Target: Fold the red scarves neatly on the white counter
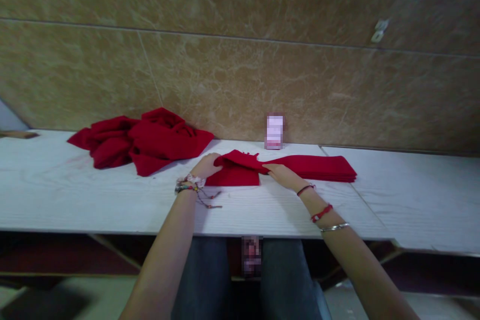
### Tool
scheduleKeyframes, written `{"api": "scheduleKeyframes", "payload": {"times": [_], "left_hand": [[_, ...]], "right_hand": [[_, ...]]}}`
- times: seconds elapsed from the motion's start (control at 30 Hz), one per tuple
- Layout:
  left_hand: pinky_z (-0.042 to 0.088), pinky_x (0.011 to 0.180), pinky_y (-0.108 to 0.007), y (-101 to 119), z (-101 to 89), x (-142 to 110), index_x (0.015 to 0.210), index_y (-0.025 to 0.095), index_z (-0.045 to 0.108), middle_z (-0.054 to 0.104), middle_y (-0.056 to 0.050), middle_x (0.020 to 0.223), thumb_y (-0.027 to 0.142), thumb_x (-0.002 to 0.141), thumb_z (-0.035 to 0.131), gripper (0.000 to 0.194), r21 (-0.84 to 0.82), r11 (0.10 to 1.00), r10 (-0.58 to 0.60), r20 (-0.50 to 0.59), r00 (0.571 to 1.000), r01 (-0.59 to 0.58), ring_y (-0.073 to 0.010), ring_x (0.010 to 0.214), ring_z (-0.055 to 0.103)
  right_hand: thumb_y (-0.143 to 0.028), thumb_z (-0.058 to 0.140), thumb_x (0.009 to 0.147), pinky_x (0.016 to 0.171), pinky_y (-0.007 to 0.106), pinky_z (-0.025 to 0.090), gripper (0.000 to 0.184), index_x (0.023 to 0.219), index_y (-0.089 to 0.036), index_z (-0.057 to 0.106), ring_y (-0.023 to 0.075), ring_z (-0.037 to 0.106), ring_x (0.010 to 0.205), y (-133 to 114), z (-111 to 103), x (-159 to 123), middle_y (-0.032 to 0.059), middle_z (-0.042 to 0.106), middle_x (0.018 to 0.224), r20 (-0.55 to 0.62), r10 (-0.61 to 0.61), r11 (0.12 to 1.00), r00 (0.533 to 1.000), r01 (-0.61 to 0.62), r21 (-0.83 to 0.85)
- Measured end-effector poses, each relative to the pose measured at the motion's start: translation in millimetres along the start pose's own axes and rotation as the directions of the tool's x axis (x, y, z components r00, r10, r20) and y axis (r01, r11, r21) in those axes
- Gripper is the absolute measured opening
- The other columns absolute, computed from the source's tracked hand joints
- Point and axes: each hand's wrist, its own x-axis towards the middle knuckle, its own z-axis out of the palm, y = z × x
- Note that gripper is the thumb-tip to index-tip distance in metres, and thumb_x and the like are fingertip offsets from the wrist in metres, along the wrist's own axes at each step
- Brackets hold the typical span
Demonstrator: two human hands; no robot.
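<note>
A piece of red cloth (240, 161) lies on the white table between my hands, its upper layer lifted and folded over. My left hand (208, 166) is closed on the left end of that cloth. My right hand (281, 174) pinches its right end, close to a flat stack of folded red cloth (318, 166) that extends to the right. Part of the stack is hidden behind my right hand. Left of my left hand, a crumpled heap of red cloth (150, 140) rests against the wall.
The long white table (420, 195) runs along a brown marbled wall (240, 70). A pixelated upright object (274, 131) stands by the wall behind the cloth. At the far left lies a brown strip (18, 134). The table's front edge is close to my legs (283, 275).
</note>
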Motion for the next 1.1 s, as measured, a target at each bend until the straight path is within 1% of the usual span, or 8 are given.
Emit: {"api": "scheduleKeyframes", "payload": {"times": [0.23, 0.37, 0.47, 0.6, 0.73, 0.8, 0.9, 1.1], "left_hand": [[0.039, 0.094, -0.033, -1.1, -16.6, -6.3, 0.107, 0.018, 0.054, 0.059, -0.005, 0.107, 0.01, 0.065, 0.046, 0.043, -0.105, 0.99, -0.132, -0.474, 0.871, 0.093, -0.0209, 0.102, 0.053], [0.036, 0.096, -0.031, -14.1, -22.8, -11.6, 0.111, 0.017, 0.055, 0.056, -0.006, 0.115, 0.032, 0.07, 0.054, 0.043, -0.196, 0.978, 0.055, -0.107, 0.993, -0.075, -0.0213, 0.107, 0.051], [0.037, 0.094, -0.029, -25.0, -29.8, -18.5, 0.107, 0.018, 0.059, 0.058, -0.005, 0.115, 0.049, 0.074, 0.047, 0.047, -0.326, 0.945, 0.093, 0.156, 0.983, -0.037, -0.0211, 0.107, 0.051], [0.046, 0.076, -0.025, -31.4, -39.5, -27.4, 0.097, 0.013, 0.063, 0.064, -0.005, 0.098, 0.047, 0.065, 0.058, 0.047, -0.442, 0.878, -0.103, 0.201, 0.974, 0.184, -0.0208, 0.09, 0.058], [0.046, 0.054, -0.02, -30.6, -61.6, -33.3, 0.081, 0.012, 0.064, 0.065, -0.003, 0.073, 0.023, 0.06, 0.066, 0.024, -0.758, 0.537, -0.371, 0.18, 0.911, 0.369, -0.0138, 0.065, 0.058], [0.043, 0.046, -0.016, -31.0, -82.8, -35.0, 0.08, 0.011, 0.063, 0.062, -0.001, 0.067, 0.013, 0.065, 0.061, 0.016, -0.923, 0.279, -0.514, 0.09, 0.853, 0.266, -0.009, 0.055, 0.054], [0.038, 0.043, -0.009, -31.3, -116.9, -36.3, 0.076, 0.011, 0.059, 0.058, 0.001, 0.063, 0.009, 0.074, 0.05, 0.009, -0.981, 0.185, -0.615, -0.064, 0.786, 0.065, -0.003, 0.05, 0.048], [0.051, 0.074, -0.028, -24.5, -111.5, -27.0, 0.103, 0.012, 0.054, 0.059, -0.003, 0.086, 0.013, 0.072, 0.056, 0.031, -0.875, 0.474, -0.591, -0.236, 0.772, 0.096, -0.0117, 0.075, 0.06]], "right_hand": [[-0.014, 0.042, 0.085, 0.097, 0.033, 0.039, 0.036, 0.118, -0.01, 0.055, 0.018, 0.053, 0.111, 14.8, -1.2, -3.3, 0.0119, 0.058, 0.12, -0.03, 0.022, 0.997, 0.999, -0.02, 0.08], [-0.014, 0.044, 0.083, 0.097, 0.035, 0.039, 0.036, 0.117, -0.012, 0.056, 0.0187, 0.052, 0.112, 16.3, -0.8, -4.5, 0.0113, 0.058, 0.12, -0.034, -0.021, 0.996, 0.999, 0.024, 0.092], [-0.018, 0.05, 0.081, 0.097, 0.036, 0.039, 0.036, 0.116, -0.013, 0.057, 0.02, 0.052, 0.111, 16.5, -2.3, -4.5, 0.0115, 0.058, 0.119, -0.023, -0.038, 0.995, 0.999, 0.04, 0.093], [-0.018, 0.052, 0.081, 0.097, 0.035, 0.039, 0.033, 0.112, -0.013, 0.06, 0.0203, 0.053, 0.111, 17.4, -4.9, -4.6, 0.0112, 0.059, 0.118, -0.02, -0.043, 0.992, 0.999, 0.045, 0.118], [-0.016, 0.046, 0.084, 0.094, 0.032, 0.042, 0.029, 0.107, -0.015, 0.063, 0.0181, 0.057, 0.105, 19.9, -7.2, -6.4, 0.0081, 0.063, 0.111, -0.048, -0.005, 0.987, 0.999, 0.013, 0.162], [-0.017, 0.046, 0.085, 0.091, 0.031, 0.043, 0.027, 0.105, -0.015, 0.064, 0.0181, 0.059, 0.101, 22.2, -8.0, -7.5, 0.0079, 0.065, 0.108, -0.061, 0.031, 0.984, 0.998, -0.019, 0.177], [-0.02, 0.047, 0.085, 0.086, 0.03, 0.046, 0.025, 0.102, -0.015, 0.065, 0.0186, 0.061, 0.096, 25.9, -9.1, -8.6, 0.0079, 0.067, 0.103, -0.077, 0.076, 0.978, 0.994, -0.059, 0.2], [-0.023, 0.048, 0.085, 0.084, 0.031, 0.047, 0.022, 0.095, -0.018, 0.067, 0.0187, 0.063, 0.092, 27.0, -10.4, -10.3, 0.0054, 0.069, 0.098, -0.072, 0.065, 0.973, 0.995, -0.047, 0.227]]}}
